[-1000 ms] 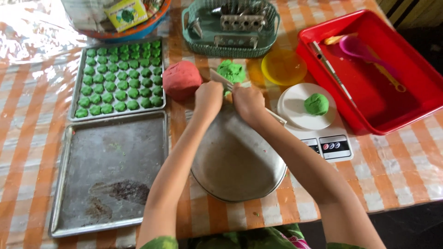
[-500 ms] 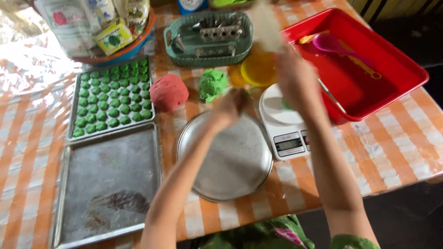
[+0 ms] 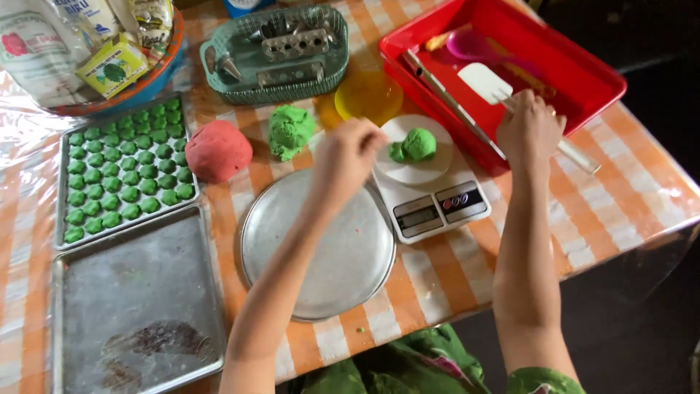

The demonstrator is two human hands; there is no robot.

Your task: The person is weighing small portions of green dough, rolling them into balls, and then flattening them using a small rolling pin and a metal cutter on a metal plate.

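Here, seen from the head camera, the left hand (image 3: 348, 155) hovers with fingers bunched, holding nothing I can make out, beside the green dough lumps (image 3: 413, 145) on the white scale plate (image 3: 413, 169), while the right hand (image 3: 529, 130) closes on a white-bladed spatula (image 3: 486, 82) in the red plastic tray (image 3: 583, 66) on the worktop (image 3: 620, 204).

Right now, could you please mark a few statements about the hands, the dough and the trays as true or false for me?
1. The right hand holds a white spatula over the red tray. True.
2. The white dish on the scale is bare. False: green dough pieces lie in the dish.
3. The left hand is beside the scale dish. True.
4. The red dough ball sits in the round metal pan. False: it rests on the tablecloth beside the green dough lump.
5. The tray of small green balls lies at the right. False: it lies at the left.
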